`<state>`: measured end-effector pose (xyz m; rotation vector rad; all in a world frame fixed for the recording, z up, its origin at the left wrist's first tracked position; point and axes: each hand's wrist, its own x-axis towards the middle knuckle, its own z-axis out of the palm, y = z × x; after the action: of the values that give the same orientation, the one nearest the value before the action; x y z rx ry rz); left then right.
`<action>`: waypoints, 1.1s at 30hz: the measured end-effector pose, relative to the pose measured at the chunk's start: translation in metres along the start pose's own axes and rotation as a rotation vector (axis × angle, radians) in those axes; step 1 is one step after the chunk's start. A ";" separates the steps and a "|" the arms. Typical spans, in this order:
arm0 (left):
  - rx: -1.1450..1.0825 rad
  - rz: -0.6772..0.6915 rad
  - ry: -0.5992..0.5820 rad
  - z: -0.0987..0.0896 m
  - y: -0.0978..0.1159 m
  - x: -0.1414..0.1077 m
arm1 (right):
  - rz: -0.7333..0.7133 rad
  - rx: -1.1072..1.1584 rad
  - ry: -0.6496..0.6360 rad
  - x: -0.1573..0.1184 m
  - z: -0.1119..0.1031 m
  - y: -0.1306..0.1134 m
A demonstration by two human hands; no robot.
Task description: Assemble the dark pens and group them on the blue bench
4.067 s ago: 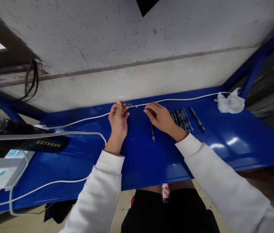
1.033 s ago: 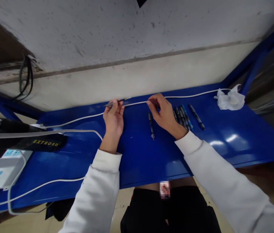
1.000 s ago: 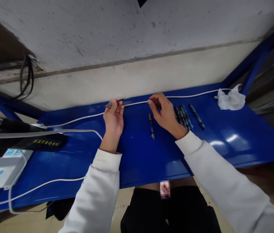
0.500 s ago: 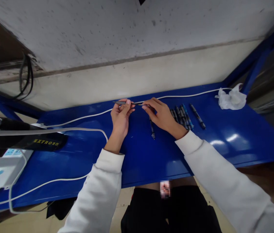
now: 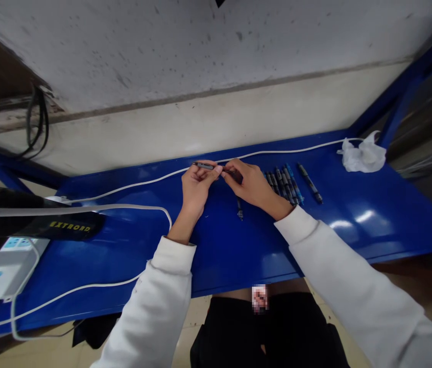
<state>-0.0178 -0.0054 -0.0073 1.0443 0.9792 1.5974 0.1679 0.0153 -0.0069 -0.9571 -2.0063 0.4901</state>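
Note:
Near the back of the blue table, my left hand (image 5: 196, 189) is closed on a dark pen (image 5: 204, 165), whose tip points left. My right hand (image 5: 250, 184) pinches the pen's other end, a dark barrel (image 5: 232, 174) partly hidden by the fingers. The thumbs and fingertips of both hands nearly touch, covering where the parts meet. A single pen (image 5: 239, 209) lies below my right hand, its upper part hidden. Several dark and blue pens (image 5: 287, 185) lie side by side right of that hand, and another pen (image 5: 310, 183) sits a little apart from them.
On the blue table (image 5: 235, 255), a crumpled white plastic bag (image 5: 363, 153) sits at the far right. A white cable (image 5: 296, 151) runs along the back. At the left are a black cylindrical object with yellow lettering (image 5: 70, 227) and a white power strip (image 5: 3, 271) with a plug.
My hands have come together. The thin refill that showed between the two pen parts is now out of sight, and my left hand has shifted slightly right.

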 end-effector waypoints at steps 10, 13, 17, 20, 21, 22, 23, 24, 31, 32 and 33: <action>0.071 -0.026 -0.057 0.001 -0.004 -0.001 | -0.004 0.086 0.017 0.000 0.003 0.003; 0.063 -0.032 -0.051 0.001 -0.003 0.000 | -0.030 0.104 0.027 0.000 0.004 0.006; 0.048 -0.039 -0.043 0.001 -0.003 -0.001 | -0.052 0.125 0.025 0.001 0.005 0.007; 0.059 -0.048 -0.039 0.002 -0.002 -0.001 | -0.040 0.140 -0.004 0.001 0.003 0.006; 0.059 -0.051 -0.038 0.002 -0.002 -0.002 | -0.041 0.145 -0.017 0.001 0.002 0.006; 0.056 -0.054 -0.038 0.002 -0.002 -0.002 | -0.045 0.146 -0.030 0.001 0.002 0.006; 0.050 -0.057 -0.038 0.002 -0.002 -0.002 | -0.053 0.144 -0.041 0.000 0.001 0.005; 0.045 -0.058 -0.038 0.002 -0.001 -0.002 | -0.061 0.140 -0.049 0.000 0.001 0.005; 0.038 -0.051 -0.034 0.003 0.001 -0.002 | -0.047 0.096 0.025 0.000 0.005 0.009; 0.040 -0.051 -0.034 0.003 0.001 -0.002 | -0.050 0.088 0.031 0.000 0.005 0.009; 0.042 -0.052 -0.034 0.003 0.001 -0.002 | -0.059 0.082 0.031 0.000 0.005 0.010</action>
<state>-0.0146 -0.0070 -0.0060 1.0633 1.0126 1.5178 0.1685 0.0215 -0.0159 -0.8475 -1.9652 0.5180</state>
